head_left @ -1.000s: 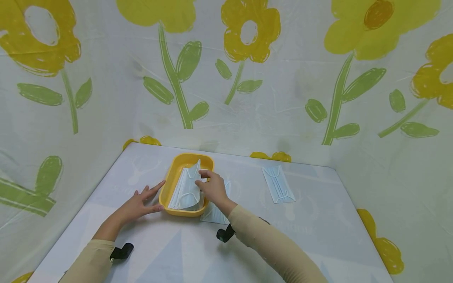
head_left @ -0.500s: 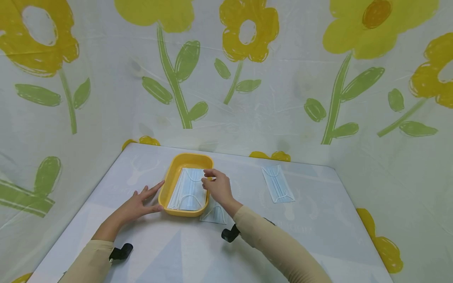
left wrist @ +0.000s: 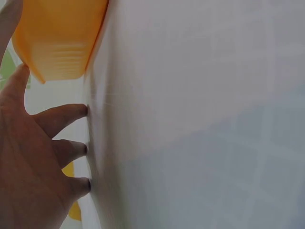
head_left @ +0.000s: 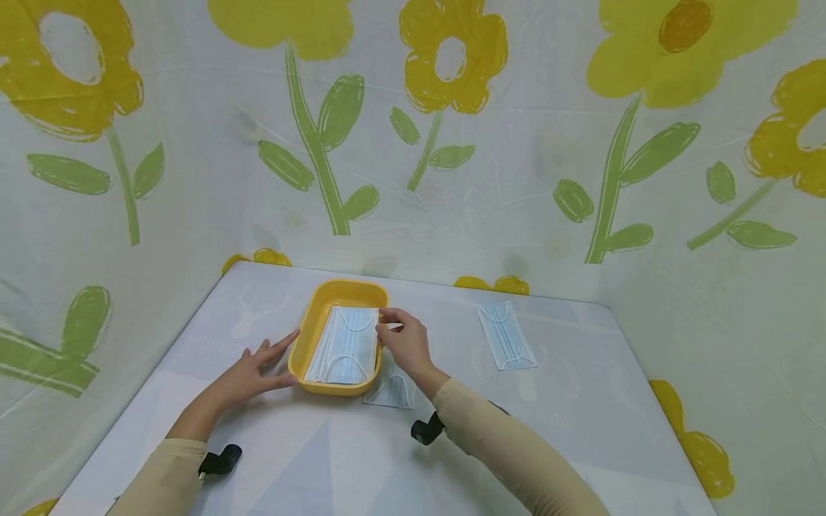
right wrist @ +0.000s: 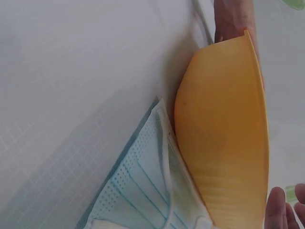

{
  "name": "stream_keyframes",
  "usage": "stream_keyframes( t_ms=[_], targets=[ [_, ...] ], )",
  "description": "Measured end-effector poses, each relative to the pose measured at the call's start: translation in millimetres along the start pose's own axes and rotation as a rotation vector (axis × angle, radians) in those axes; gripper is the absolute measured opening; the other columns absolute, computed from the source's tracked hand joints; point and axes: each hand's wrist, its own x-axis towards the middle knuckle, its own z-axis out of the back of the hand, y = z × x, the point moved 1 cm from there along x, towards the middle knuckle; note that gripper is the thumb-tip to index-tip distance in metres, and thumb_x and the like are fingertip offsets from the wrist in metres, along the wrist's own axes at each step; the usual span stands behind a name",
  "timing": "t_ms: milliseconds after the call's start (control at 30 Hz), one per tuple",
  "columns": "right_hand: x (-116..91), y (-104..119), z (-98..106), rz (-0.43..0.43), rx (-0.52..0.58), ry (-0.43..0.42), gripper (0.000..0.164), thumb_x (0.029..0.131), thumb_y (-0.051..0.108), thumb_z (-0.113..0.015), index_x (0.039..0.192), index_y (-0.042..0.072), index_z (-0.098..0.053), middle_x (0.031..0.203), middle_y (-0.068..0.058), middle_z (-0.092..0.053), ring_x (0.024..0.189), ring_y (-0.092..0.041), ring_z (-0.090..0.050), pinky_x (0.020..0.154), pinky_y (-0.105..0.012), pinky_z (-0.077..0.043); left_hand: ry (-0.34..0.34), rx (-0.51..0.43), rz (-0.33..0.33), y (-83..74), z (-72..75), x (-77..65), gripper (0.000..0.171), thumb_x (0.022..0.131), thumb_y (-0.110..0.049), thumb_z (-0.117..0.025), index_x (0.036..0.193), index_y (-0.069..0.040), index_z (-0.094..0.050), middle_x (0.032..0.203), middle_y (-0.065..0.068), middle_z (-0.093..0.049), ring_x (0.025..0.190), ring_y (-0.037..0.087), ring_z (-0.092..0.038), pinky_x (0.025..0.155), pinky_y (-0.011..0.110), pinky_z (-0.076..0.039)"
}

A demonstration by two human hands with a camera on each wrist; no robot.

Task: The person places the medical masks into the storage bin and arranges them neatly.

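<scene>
A yellow plastic tray (head_left: pixel 310 337) stands on the table, left of centre. In it lies a fanned stack of blue-and-white face masks (head_left: pixel 351 347), the top one flat with its ear loops showing. My left hand (head_left: pixel 248 376) spreads its fingers against the tray's left side, thumb and index finger at the rim. At the right rim is my right hand (head_left: pixel 406 344), index finger and thumb slightly apart, their tips right at the top mask's edge. Another face mask (right wrist: pixel 138 176) lies on the table beside the tray, below the right hand, partly hidden by the tray in the head view.
A further face mask (head_left: pixel 506 335) lies flat on the table, to the right of the tray. Flower-printed curtains (head_left: pixel 510 201) enclose the table (head_left: pixel 310 459) at the back and both sides. Black wrist cameras (head_left: pixel 222 459) stick out from both forearms.
The top mask, raised and slanted in the right hand a second ago, now lies flat on the stack. The right hand has moved rightward to the tray's rim; the left hand stays put.
</scene>
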Motion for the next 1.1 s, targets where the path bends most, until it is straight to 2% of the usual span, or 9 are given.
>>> stream_keyframes(
  t_ms=[100,267,433,600,1100],
  targets=[
    [-0.8,-1.3,3.0,0.007,-0.006,-0.004,0.035,0.096,0.007,-0.068,0.13,0.003,-0.067,0.116,-0.014,-0.071,0.08,-0.017,-0.07,0.079,-0.045,-0.063,-0.005,-0.004,-0.013,0.6,0.1,0.1,0.094,0.086,-0.055,-0.076,0.162,-0.033,-0.026,0.166,0.017,-0.024,0.149,0.057,-0.004,0.112,0.079,0.001],
    [-0.7,-6.7,8.4,-0.003,-0.014,-0.018,0.035,0.097,0.007,-0.067,0.132,0.004,-0.066,0.115,-0.014,-0.07,0.082,-0.017,-0.07,0.076,-0.036,-0.064,-0.001,0.002,0.005,2.0,-0.9,1.0,0.096,0.085,-0.058,-0.075,0.162,-0.033,-0.024,0.167,0.016,-0.022,0.149,0.057,-0.003,0.111,0.081,0.0],
    [-1.5,-12.5,14.6,-0.015,-0.033,-0.038,0.035,0.096,0.007,-0.068,0.131,0.004,-0.066,0.111,-0.01,-0.07,0.081,-0.019,-0.07,0.074,-0.033,-0.064,0.0,0.005,0.011,1.6,-1.3,1.0,0.096,0.085,-0.058,-0.075,0.163,-0.032,-0.025,0.167,0.016,-0.022,0.149,0.057,-0.003,0.11,0.081,0.0],
    [-1.1,-21.6,20.3,-0.018,-0.069,-0.055,0.036,0.095,0.006,-0.068,0.131,0.004,-0.066,0.114,-0.012,-0.07,0.08,-0.017,-0.069,0.072,-0.028,-0.062,0.0,0.006,0.016,2.6,-1.3,1.5,0.096,0.085,-0.059,-0.075,0.163,-0.034,-0.024,0.167,0.016,-0.021,0.149,0.057,-0.003,0.108,0.083,-0.001],
    [1.4,-44.3,33.6,-0.013,-0.167,-0.086,0.035,0.092,0.004,-0.069,0.128,0.007,-0.069,0.116,-0.011,-0.071,0.09,-0.023,-0.069,0.076,-0.031,-0.061,-0.003,0.001,0.011,1.9,-0.1,1.9,0.096,0.085,-0.058,-0.075,0.162,-0.033,-0.025,0.167,0.015,-0.022,0.149,0.057,-0.005,0.108,0.083,-0.001]
  ],
)
